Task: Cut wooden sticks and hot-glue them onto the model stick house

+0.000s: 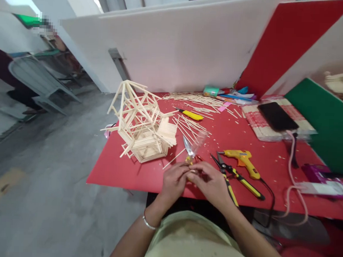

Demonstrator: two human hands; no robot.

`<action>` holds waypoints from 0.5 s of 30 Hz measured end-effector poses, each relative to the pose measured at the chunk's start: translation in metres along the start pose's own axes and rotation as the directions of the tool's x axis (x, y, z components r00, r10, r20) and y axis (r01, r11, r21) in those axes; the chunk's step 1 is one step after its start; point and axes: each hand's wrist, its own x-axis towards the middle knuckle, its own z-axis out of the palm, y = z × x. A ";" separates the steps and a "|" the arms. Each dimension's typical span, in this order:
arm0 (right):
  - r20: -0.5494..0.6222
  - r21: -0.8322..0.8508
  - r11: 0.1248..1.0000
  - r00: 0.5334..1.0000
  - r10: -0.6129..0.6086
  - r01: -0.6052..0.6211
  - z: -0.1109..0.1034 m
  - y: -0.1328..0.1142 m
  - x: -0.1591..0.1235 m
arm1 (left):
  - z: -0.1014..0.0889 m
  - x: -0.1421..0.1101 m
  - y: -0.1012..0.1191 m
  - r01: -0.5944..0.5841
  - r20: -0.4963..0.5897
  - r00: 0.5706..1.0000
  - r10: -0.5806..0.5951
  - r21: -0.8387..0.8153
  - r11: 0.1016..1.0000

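Observation:
At the front of the red tabletop, my left hand (174, 181) and my right hand (211, 183) meet with fingers closed and pressed together. What they pinch is small and mostly hidden by the fingers. A clear plastic wrapper (199, 141) sticks up just beyond the fingertips; whether the fingers hold it I cannot tell. Metal blades of a pair of scissors (187, 145) point away from me there, their yellow handles partly covered by my hands. Left of them stands a house-like model of thin wooden sticks (149, 148). Black-and-yellow pliers (237, 175) lie right of my right hand.
A yellow glue gun (245, 161) lies beyond the pliers, its cord running off the front edge. Loose sticks (188, 127) and a yellow utility knife (192, 115) lie farther back. A phone (277, 116) rests on packaged sticks (256, 126). A white panel (176, 53) stands behind.

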 end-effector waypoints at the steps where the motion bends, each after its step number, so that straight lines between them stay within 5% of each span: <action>1: 0.010 -0.003 0.999 0.999 -0.033 0.033 0.002 0.004 -0.008 | 0.004 -0.003 -0.002 -0.065 0.001 0.998 0.065 0.003 0.998; 7: -0.048 0.091 0.983 0.986 -0.157 0.161 -0.005 -0.003 -0.014 | 0.004 -0.014 0.005 -0.233 -0.066 0.970 0.234 0.017 0.972; 12: -0.128 0.135 0.990 0.991 -0.025 0.042 -0.020 -0.006 -0.006 | -0.015 -0.017 0.008 -0.194 0.036 0.981 0.193 0.040 0.980; 15: -0.113 0.121 0.993 0.993 0.031 -0.017 -0.018 0.002 -0.009 | -0.014 -0.029 0.000 -0.109 0.008 0.994 0.109 0.054 0.993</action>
